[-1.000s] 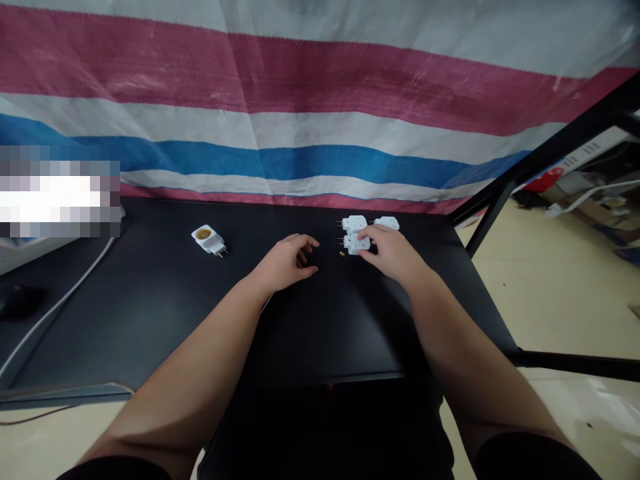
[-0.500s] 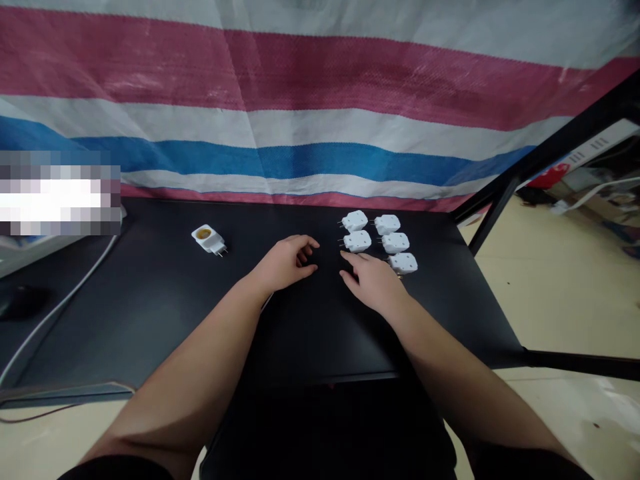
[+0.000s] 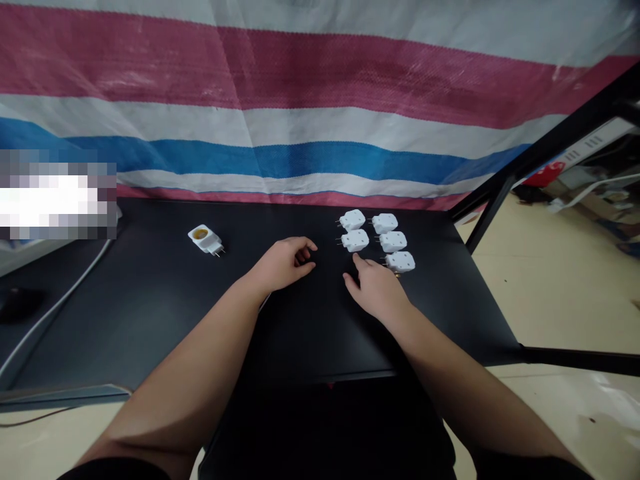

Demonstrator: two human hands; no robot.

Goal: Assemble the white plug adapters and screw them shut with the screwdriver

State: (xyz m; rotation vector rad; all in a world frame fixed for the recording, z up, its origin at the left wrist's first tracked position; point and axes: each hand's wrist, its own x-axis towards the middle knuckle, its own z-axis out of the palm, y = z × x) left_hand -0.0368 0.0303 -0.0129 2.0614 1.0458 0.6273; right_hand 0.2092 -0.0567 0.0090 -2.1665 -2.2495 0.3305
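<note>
My left hand point(image 3: 285, 263) rests on the black table, fingers loosely curled with the thumb apart, holding nothing. To its right, my right hand point(image 3: 377, 287) is open and empty, with thumb and index finger apart. Just beyond that hand lie several white plug adapters with metal pins pointing left, set in two columns. The nearest are one white adapter point(image 3: 355, 241) ahead of its fingertips and another point(image 3: 401, 261) beside its knuckles. A lone white plug adapter point(image 3: 207, 240) lies left of my left hand, its round brownish-yellow recess facing up and its pins pointing right.
The black table point(image 3: 165, 320) carries a white cable point(image 3: 70, 293), a dark mouse point(image 3: 20, 301) and a partly pixelated white object at the left. A striped sheet point(image 3: 300, 160) hangs behind. Black frame bars point(image 3: 493, 213) stand at the right, above a pale floor.
My right hand has drawn back slightly, its index finger now more bent. The left hand and the adapters keep their places; the whole view has shifted a little.
</note>
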